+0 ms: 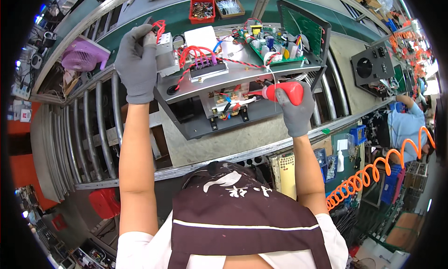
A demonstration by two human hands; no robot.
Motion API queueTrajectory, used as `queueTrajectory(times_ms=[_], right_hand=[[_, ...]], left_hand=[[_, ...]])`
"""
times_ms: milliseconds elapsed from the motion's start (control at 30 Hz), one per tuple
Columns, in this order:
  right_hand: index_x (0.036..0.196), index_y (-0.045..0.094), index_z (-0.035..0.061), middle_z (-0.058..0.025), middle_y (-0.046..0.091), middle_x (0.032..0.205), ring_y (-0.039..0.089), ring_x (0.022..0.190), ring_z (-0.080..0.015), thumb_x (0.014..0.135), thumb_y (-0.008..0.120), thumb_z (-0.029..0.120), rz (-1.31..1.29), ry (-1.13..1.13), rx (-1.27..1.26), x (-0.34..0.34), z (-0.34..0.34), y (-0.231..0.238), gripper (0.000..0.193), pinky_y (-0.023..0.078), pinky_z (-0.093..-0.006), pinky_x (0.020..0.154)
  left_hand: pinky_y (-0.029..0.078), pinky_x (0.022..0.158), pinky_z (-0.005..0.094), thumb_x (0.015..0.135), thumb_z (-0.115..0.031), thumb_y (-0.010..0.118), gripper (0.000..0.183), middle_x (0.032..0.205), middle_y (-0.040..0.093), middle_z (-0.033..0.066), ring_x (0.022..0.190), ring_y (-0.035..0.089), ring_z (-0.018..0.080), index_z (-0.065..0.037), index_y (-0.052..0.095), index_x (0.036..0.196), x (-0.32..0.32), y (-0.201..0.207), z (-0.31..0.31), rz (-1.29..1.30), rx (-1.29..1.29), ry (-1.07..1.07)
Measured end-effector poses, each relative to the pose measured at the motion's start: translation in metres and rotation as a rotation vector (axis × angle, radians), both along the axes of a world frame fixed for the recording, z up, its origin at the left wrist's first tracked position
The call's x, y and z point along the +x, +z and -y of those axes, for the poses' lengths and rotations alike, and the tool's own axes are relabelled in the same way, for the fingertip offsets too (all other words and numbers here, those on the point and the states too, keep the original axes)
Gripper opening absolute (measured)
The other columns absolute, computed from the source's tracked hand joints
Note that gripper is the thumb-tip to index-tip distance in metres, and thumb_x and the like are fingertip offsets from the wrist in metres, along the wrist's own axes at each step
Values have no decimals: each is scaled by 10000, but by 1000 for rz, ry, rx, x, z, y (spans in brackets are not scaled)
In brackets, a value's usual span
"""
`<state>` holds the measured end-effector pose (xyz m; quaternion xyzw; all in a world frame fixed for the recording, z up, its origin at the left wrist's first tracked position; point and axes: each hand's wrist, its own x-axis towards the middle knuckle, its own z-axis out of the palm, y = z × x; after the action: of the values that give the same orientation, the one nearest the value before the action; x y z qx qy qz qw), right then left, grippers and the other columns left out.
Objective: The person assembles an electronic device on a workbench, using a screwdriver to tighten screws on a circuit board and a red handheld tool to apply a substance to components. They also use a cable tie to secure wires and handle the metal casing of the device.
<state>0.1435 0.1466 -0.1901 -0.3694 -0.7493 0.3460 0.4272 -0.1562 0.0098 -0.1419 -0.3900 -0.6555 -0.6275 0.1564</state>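
A metal equipment chassis (242, 75) lies in front of me, with wires and parts on its upper shelf and terminals below. My left hand (136, 66), in a grey glove, is at its left end. Its fingers are curled closed beside a grey block (166, 57) and red wires (159, 29); what they grip is hidden. My right hand (297, 111), also gloved, is wrapped round a red-handled screwdriver (285, 93). The tool points left toward the wired terminal parts (228, 100) inside the lower bay. A green circuit board (275, 50) sits on the shelf's right side.
Metal rollers (100, 124) run along the conveyor on both sides of the chassis. A red bin (202, 10) of small metal parts stands behind, left of a box of white ties (229, 6). A purple fan (84, 54) is at left; an orange coiled hose (368, 173) hangs right, near another person (405, 129).
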Motion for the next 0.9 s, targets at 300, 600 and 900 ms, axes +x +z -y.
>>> queueTrajectory(times_ms=[300, 600, 900], right_hand=[[893, 537, 52, -74, 595, 749, 531, 589, -160, 828, 587, 429, -949, -70, -581, 89, -35, -24, 386, 410, -276, 515], [995, 549, 25, -80, 600, 904, 593, 773, -179, 781, 691, 247, -584, -439, -214, 156, -19, -74, 340, 504, -304, 680], [1007, 546, 24, -84, 607, 934, 583, 816, -171, 693, 777, 163, -316, -456, 201, 124, -22, -107, 415, 480, -292, 748]], left_hand=[[448, 806, 235, 850, -76, 609, 166, 954, 624, 50, 872, 567, 105, -8, 604, 1002, -29, -8, -9, 23, 2, -96], [450, 792, 233, 860, -111, 605, 188, 937, 616, 49, 851, 562, 101, -2, 604, 1012, -49, -15, -13, -17, -92, -46], [453, 781, 234, 855, -136, 615, 207, 954, 620, 53, 856, 562, 107, -4, 613, 1015, -58, -17, -13, -8, -131, 1]])
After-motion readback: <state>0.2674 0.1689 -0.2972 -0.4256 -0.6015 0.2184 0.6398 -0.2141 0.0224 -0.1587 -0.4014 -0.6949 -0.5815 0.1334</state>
